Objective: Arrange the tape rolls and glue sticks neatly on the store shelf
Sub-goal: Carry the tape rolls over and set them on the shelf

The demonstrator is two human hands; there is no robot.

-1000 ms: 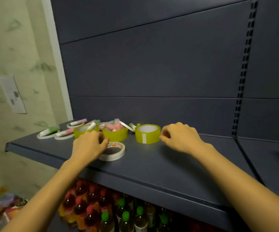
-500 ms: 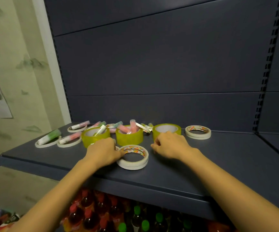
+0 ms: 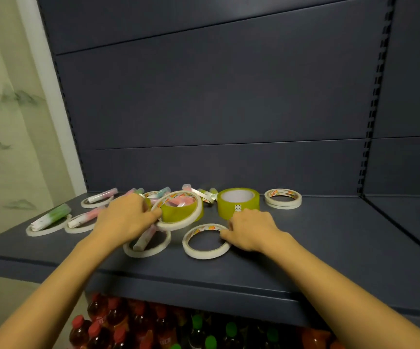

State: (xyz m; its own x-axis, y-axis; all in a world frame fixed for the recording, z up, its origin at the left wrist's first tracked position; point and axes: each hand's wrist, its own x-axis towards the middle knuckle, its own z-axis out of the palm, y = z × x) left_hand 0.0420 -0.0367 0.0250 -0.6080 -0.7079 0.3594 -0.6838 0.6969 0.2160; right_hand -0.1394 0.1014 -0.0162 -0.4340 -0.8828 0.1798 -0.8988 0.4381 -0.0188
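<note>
Left hand (image 3: 125, 217) has raised white roll (image 3: 178, 225), right hand (image 3: 251, 230) holds flat roll (image 3: 205, 255)

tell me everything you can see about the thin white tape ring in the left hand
The thin white tape ring is a narrow, flat hoop of off-white tape. It has a wide open centre and an orange-red print on its inner core. The left hand pinches its left edge and holds it tilted, apparently clear of the shelf. It sits in front of a yellow-green roll, which shows through its hole. Whether they touch cannot be told.
</note>
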